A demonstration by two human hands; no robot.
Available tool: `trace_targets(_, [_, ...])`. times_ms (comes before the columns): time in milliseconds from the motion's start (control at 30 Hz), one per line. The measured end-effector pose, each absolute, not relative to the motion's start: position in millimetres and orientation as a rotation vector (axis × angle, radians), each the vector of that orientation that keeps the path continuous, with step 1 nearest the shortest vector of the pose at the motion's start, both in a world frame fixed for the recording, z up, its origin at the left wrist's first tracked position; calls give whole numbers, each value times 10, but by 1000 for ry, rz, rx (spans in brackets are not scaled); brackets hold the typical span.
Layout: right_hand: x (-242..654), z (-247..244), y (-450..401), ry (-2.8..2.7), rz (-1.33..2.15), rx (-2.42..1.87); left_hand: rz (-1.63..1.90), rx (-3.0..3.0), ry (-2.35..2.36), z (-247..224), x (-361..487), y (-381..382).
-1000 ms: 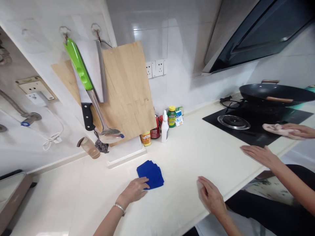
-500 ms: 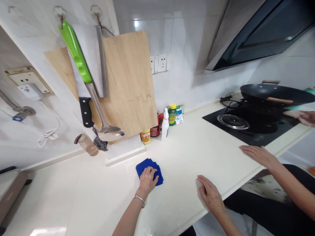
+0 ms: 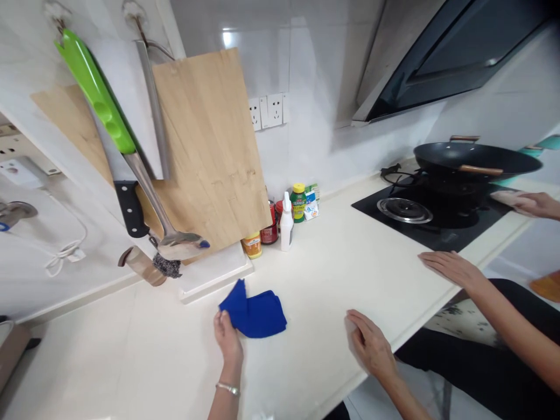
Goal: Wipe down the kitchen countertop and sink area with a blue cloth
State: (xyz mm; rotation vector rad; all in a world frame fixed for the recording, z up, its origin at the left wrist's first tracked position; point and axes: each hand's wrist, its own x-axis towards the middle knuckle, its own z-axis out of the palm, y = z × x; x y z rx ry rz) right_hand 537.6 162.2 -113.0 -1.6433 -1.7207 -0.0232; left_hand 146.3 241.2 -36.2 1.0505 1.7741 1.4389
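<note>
Head view: left grip (image 3: 226, 338) pinching edge of blue cloth (image 3: 258, 315).

Kitchen, wall side. Walls (image 3: 315, 76): white glazed tile, far and left, with a soft glare high at centre. Countertop (image 3: 341, 280): cream stone, running from left to right along the far wall, front edge toward the near right. Socket panel (image 3: 269, 111): white, on the far wall. Second socket (image 3: 15, 157): left wall, white cable (image 3: 61, 256) hanging below it. Range hood (image 3: 406, 64): dark glass, steel trim, upper right. Floor (image 3: 511, 262): pale, beyond the counter edge, right. Light: bright, even.
</note>
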Motion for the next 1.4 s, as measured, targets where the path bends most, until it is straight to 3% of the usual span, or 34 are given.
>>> trace_targets(300, [5410, -1202, 1607, -1716, -13, -1629, 1555, 438, 1471, -287, 994, 1950])
trace_targets(533, [5412, -1217, 1612, -1739, -22, -1595, 1498, 435, 1635, -251, 1019, 2013])
trace_targets(767, [5380, -1141, 1609, -1724, -12, -1630, 1423, 867, 1857, -87, 1308, 2229])
trace_targets(1000, [5378, -1143, 1618, -1710, -9, -1622, 783, 1943, 1612, -229, 2108, 2087])
trace_targets(1100, [5378, -1146, 1622, -1700, 6, -1623, 534, 2109, 1543, -297, 2196, 2024])
trace_targets(1400, [5368, -1072, 1619, -1712, 35, -1635, 632, 2220, 1609, -103, 2062, 2426])
